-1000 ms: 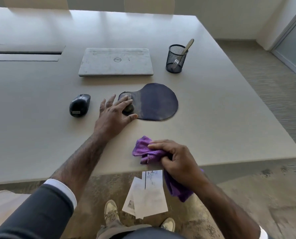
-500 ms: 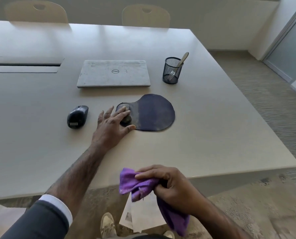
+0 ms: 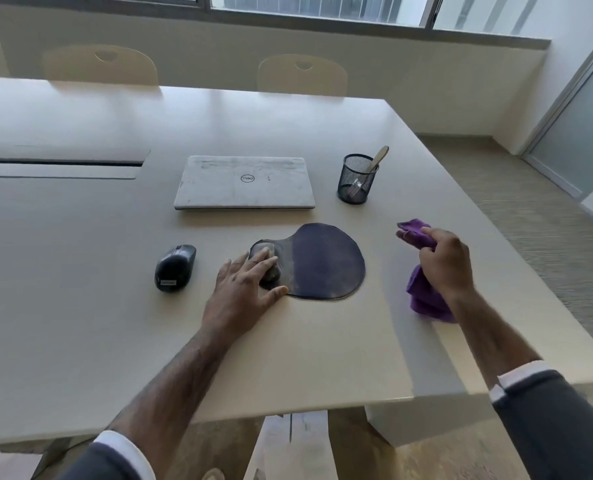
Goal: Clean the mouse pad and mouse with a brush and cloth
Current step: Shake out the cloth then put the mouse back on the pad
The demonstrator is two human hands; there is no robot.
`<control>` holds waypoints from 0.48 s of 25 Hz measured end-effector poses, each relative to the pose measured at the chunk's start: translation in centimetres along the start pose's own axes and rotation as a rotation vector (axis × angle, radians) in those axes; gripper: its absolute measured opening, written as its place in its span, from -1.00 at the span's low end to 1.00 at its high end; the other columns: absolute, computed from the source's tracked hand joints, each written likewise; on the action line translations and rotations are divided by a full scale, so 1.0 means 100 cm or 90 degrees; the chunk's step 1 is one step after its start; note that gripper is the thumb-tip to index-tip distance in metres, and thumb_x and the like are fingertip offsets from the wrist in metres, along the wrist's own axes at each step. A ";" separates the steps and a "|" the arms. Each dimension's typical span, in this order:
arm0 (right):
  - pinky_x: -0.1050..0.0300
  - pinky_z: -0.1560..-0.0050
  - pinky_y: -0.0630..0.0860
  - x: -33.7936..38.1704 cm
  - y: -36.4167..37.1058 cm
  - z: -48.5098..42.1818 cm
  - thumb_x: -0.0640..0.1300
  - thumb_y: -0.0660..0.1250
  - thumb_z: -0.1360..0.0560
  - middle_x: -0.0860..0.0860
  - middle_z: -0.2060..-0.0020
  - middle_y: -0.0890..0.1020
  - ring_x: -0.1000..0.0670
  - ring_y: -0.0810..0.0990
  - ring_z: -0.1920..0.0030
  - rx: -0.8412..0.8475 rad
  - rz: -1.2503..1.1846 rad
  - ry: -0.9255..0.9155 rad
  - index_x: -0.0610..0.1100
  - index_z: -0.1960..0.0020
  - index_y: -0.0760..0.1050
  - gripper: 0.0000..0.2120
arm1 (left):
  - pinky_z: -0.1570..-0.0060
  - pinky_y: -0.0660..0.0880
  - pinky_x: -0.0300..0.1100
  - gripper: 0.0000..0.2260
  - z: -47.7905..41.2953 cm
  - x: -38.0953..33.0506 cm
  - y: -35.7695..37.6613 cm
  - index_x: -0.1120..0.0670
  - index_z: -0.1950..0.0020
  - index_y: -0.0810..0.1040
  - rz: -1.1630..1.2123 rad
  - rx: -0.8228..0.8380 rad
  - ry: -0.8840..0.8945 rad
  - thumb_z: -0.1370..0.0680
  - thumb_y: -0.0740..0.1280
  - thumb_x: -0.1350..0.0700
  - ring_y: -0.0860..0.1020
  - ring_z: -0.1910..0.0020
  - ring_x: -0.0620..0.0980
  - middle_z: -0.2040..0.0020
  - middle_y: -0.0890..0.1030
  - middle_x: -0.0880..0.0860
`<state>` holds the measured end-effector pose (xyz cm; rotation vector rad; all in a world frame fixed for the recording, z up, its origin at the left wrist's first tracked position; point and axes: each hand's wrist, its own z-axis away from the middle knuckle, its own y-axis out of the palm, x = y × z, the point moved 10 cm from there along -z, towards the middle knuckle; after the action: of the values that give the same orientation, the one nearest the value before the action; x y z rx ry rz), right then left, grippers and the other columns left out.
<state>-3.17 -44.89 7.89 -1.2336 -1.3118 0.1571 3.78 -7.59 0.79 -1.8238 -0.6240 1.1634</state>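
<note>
A dark purple mouse pad (image 3: 322, 263) with a gel wrist rest lies flat in the middle of the table. My left hand (image 3: 243, 292) rests with straight fingers on the pad's wrist-rest end. A black mouse (image 3: 174, 267) sits on the table to the left of that hand, untouched. My right hand (image 3: 444, 261) grips a bunched purple cloth (image 3: 423, 296) above the table, right of the pad. A brush with a light handle (image 3: 378, 159) stands in a black mesh cup (image 3: 356, 180) behind the pad.
A closed grey laptop (image 3: 245, 183) lies behind the pad. The beige table (image 3: 80, 306) has a cable slot (image 3: 59, 163) at the left. Two chairs (image 3: 302, 76) stand at the far side. Papers (image 3: 288, 445) lie on the floor below the near edge.
My right hand has lifted the cloth from below the table's near edge up and to the right, beside the pad. My left hand has stayed on the pad. The camera has tilted up.
</note>
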 end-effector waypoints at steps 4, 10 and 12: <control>-0.08 -0.40 0.40 -0.004 0.032 -0.023 -0.34 0.22 -0.53 -0.30 -0.40 0.49 -0.28 0.47 -0.40 0.046 0.085 0.009 -0.29 -0.41 0.48 -0.55 | -0.60 -0.01 0.03 -0.40 0.000 -0.001 -0.001 -0.11 -0.58 0.33 0.007 0.002 0.006 -0.58 0.29 -0.28 0.14 -0.61 -0.02 -0.62 0.24 -0.16; -0.22 -0.59 0.01 -0.024 0.087 -0.013 0.20 0.04 -0.64 -0.02 -0.68 -0.05 -0.12 -0.10 -0.66 0.236 0.361 0.030 0.01 -0.68 -0.08 -0.31 | -0.61 -0.08 0.01 -0.40 -0.002 0.002 0.001 -0.13 -0.59 0.30 0.009 0.007 0.013 -0.59 0.26 -0.28 0.09 -0.62 -0.03 -0.64 0.18 -0.18; -0.25 -0.59 0.01 -0.022 0.087 -0.011 0.32 -0.01 -0.63 -0.01 -0.68 -0.06 -0.11 -0.10 -0.67 0.227 0.378 0.027 0.04 -0.67 -0.11 -0.28 | -0.61 -0.09 0.01 -0.40 -0.002 0.002 0.002 -0.13 -0.60 0.28 0.000 0.012 0.015 -0.59 0.24 -0.29 0.07 -0.62 -0.03 -0.64 0.16 -0.18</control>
<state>1.49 -43.44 0.23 -1.2716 -0.8017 0.7516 4.08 -7.59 0.57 -1.8198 -0.5977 1.1435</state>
